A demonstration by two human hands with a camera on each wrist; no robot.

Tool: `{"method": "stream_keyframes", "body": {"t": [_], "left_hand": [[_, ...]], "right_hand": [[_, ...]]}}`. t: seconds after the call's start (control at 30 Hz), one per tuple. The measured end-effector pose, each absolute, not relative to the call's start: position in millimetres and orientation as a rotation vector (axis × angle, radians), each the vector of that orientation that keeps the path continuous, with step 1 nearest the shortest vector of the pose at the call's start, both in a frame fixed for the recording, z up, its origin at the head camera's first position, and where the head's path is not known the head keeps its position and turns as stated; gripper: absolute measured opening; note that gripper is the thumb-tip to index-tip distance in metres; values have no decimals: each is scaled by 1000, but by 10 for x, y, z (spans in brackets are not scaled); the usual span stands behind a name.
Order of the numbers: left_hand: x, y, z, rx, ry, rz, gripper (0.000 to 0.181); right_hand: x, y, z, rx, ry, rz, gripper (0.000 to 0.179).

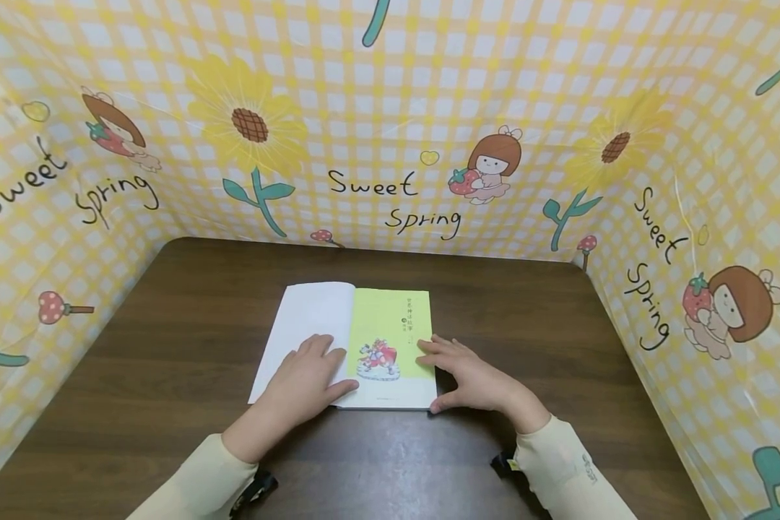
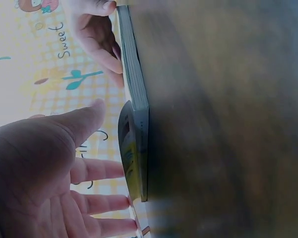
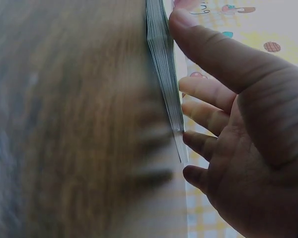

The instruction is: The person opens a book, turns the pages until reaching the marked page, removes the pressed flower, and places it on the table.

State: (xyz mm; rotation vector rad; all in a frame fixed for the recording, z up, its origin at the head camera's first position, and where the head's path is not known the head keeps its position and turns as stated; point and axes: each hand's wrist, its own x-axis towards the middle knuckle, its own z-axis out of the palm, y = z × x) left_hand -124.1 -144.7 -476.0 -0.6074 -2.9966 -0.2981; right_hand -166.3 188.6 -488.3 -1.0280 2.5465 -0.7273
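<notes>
An opened book (image 1: 390, 318) lies on the dark wooden table, with a blank white page on the left and a green-and-white page with a small figure drawing on the right. My left hand (image 1: 308, 379) rests on the white page near the spine, its fingers spread and fairly straight. On the right edge of the book, my right hand (image 1: 471, 379) touches the page with its fingertips, its thumb by the lower right corner. In the left wrist view the cover (image 2: 126, 148) lifts slightly off the table under the left fingers. The right wrist view shows the page block (image 3: 164, 74) beside the right thumb.
The brown table (image 1: 188, 318) spreads around the book on all sides. A yellow checked cloth (image 1: 377, 94) printed with flowers and "Sweet Spring" stands as a wall behind and along both sides.
</notes>
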Motion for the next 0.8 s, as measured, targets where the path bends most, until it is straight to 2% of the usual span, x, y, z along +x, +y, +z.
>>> {"method": "stream_keyframes", "body": {"t": [0.27, 0.63, 0.8], "left_hand": [[-1243, -1362, -4741, -511, -3067, -321, 66], [-1214, -1256, -4739, -507, -3089, -263, 73], [-1198, -1235, -4747, -516, -3085, -239, 74]], "right_hand": [[-1596, 1782, -4829, -1179, 2664, -574, 83], [-1539, 1742, -4795, -1156, 2673, -506, 78], [-1546, 1745, -4766, -1176, 2653, -523, 68]]}}
